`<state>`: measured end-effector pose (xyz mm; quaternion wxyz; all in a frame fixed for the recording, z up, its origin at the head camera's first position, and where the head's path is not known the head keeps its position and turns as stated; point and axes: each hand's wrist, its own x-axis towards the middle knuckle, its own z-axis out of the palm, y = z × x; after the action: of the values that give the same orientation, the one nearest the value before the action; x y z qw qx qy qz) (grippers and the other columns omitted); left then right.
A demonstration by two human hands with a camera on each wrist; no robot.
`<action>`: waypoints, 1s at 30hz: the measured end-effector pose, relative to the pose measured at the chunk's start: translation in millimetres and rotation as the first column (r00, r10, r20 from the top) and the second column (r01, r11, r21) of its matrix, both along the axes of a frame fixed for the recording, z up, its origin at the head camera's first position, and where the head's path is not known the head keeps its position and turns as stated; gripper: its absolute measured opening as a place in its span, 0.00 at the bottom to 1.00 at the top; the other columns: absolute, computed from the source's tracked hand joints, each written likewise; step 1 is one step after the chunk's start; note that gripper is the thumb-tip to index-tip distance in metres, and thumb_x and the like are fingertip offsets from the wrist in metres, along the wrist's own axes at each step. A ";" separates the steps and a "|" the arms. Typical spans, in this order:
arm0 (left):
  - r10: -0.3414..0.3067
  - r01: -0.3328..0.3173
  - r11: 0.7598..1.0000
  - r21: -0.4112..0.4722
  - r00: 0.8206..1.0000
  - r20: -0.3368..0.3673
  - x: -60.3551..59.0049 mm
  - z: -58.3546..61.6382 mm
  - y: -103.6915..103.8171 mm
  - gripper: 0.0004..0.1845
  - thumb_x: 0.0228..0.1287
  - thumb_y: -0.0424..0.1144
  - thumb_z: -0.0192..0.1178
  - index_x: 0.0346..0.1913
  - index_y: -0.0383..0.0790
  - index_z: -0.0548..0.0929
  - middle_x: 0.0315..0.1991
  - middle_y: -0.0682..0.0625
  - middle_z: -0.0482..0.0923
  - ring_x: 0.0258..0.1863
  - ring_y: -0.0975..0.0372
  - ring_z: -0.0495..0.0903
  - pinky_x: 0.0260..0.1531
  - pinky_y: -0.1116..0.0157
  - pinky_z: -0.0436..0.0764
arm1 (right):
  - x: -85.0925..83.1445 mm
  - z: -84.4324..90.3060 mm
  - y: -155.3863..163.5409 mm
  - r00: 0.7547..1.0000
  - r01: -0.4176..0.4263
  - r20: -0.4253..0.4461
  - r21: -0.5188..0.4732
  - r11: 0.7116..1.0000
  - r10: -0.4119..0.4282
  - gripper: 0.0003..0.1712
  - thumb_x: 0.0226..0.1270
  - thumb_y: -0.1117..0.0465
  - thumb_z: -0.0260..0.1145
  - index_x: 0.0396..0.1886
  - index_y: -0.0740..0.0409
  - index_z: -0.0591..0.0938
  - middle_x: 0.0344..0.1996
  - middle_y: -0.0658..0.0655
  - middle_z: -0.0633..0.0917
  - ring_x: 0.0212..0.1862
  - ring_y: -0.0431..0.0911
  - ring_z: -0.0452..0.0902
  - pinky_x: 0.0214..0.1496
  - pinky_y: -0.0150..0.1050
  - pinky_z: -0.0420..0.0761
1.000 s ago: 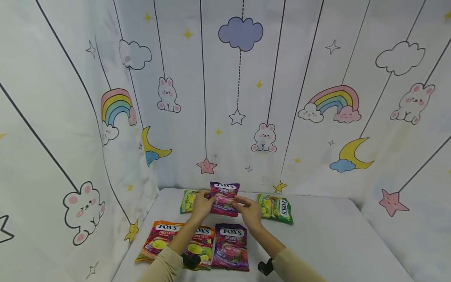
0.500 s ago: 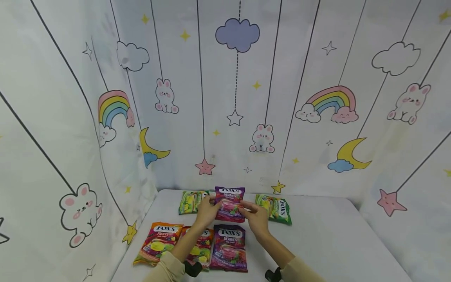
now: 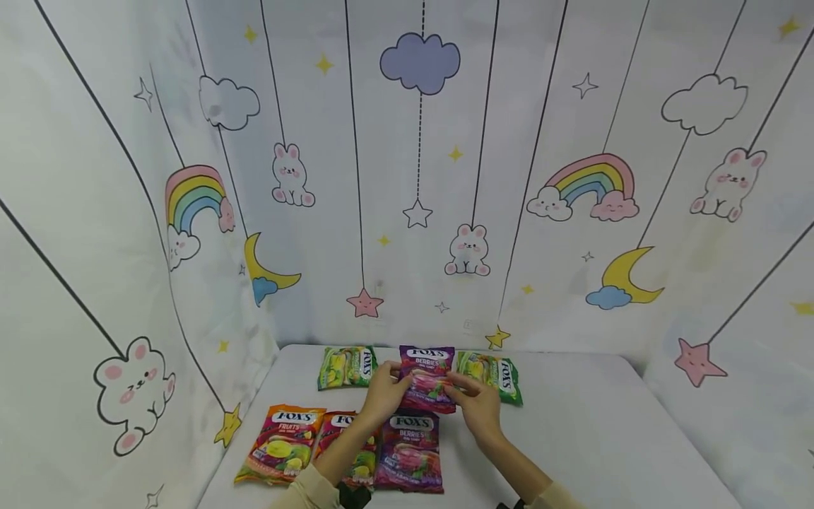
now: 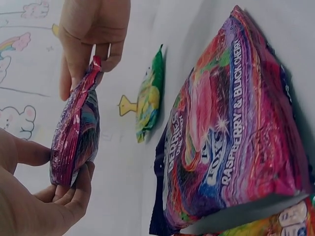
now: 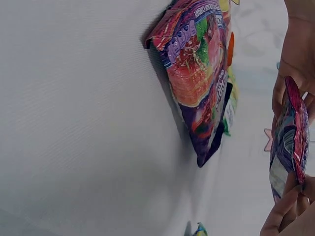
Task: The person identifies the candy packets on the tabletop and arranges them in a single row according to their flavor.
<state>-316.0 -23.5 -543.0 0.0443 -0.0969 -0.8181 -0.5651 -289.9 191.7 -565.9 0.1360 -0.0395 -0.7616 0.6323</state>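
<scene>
Looking from the head view, the left hand [image 3: 384,396] and the right hand [image 3: 478,406] each pinch one side of a sealed purple berries bag [image 3: 427,378], raised above the worktop [image 3: 591,438] between two green bags [image 3: 346,366].

In the left wrist view, left fingers [image 4: 74,196] grip one edge of the held bag [image 4: 74,137]; a second berries bag [image 4: 231,142] lies near.

In the right wrist view, right fingers [image 5: 283,214] grasp the other edge of this bag [image 5: 288,142], contents unseen.

A glossy purple-and-magenta berry candy bag [image 3: 427,378] is seen, white lettering on top. A second purple foil berry bag [image 3: 410,452] is printed with pink fruit. Two green foil bags [image 3: 346,366] are marked with yellow, two orange-red fruit bags [image 3: 280,452] with lime. The white table [image 3: 604,438] is plain.
</scene>
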 end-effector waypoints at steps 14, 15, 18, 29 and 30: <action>-0.069 0.069 0.998 -0.015 0.997 -0.020 10.7 -8.5 16.9 0.19 0.73 0.40 0.65 0.58 0.29 0.78 0.46 0.43 0.78 0.42 0.56 0.79 0.37 0.62 0.81 | 18.2 -4.3 21.9 0.998 0.039 0.044 0.002 0.999 -0.040 0.16 0.63 0.59 0.78 0.51 0.49 0.91 0.50 0.52 0.91 0.43 0.47 0.86 0.43 0.41 0.87; -0.071 0.071 0.997 -0.014 0.997 -0.023 11.4 -9.1 17.8 0.19 0.73 0.40 0.65 0.58 0.29 0.78 0.45 0.42 0.78 0.42 0.57 0.79 0.37 0.62 0.81 | 19.4 -4.0 22.7 0.998 0.043 0.049 0.004 0.999 -0.043 0.16 0.63 0.60 0.78 0.51 0.49 0.91 0.49 0.53 0.91 0.42 0.47 0.86 0.43 0.42 0.87; -0.076 0.075 0.997 -0.017 0.997 -0.024 13.5 -10.4 20.7 0.19 0.73 0.39 0.65 0.57 0.29 0.78 0.45 0.43 0.78 0.41 0.58 0.78 0.35 0.64 0.80 | 22.6 -4.0 24.8 0.998 0.052 0.046 0.024 0.998 -0.053 0.16 0.63 0.61 0.78 0.51 0.50 0.92 0.48 0.54 0.91 0.41 0.48 0.86 0.42 0.43 0.87; -0.130 0.130 0.992 -0.011 0.991 0.014 22.6 -17.3 32.0 0.19 0.73 0.41 0.66 0.57 0.33 0.78 0.46 0.44 0.77 0.42 0.58 0.78 0.34 0.63 0.79 | 31.6 -11.6 39.7 0.991 0.084 0.099 0.083 0.993 -0.092 0.15 0.64 0.61 0.78 0.51 0.47 0.92 0.49 0.52 0.91 0.42 0.48 0.84 0.37 0.38 0.83; -0.133 0.133 0.991 -0.008 0.991 0.019 23.7 -17.8 32.8 0.18 0.73 0.41 0.66 0.57 0.33 0.78 0.46 0.44 0.77 0.42 0.58 0.78 0.34 0.64 0.79 | 32.8 -12.8 41.0 0.991 0.084 0.102 0.086 0.993 -0.092 0.15 0.64 0.61 0.78 0.51 0.47 0.92 0.48 0.52 0.91 0.41 0.47 0.84 0.36 0.37 0.82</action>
<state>-292.3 9.3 -560.7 -0.0014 -0.1464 -0.8128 -0.5638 -257.1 232.7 -578.7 0.1249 -0.1009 -0.7903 0.5913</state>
